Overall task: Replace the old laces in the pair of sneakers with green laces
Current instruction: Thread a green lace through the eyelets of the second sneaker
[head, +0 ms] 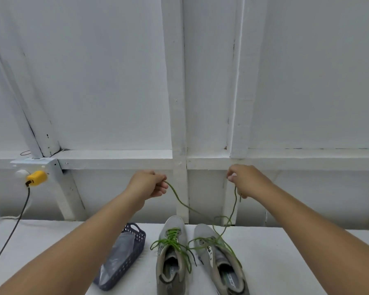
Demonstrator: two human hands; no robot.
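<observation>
Left hand (147, 184) pinches one end of the green lace (180, 202), right hand (244, 180) grips the other, both raised above the right sneaker (219, 260) on the table (307, 262). Advice: pull evenly, match end lengths before crossing to next eyelets.

White table (285, 262) before me, two grey sneakers side by side on it, toes toward the wall, my left one (172, 258) fully laced in green, my right one (219, 260) partly laced, dark perforated basket (136, 241) just left of them holding a plastic bag (117, 256).
</observation>
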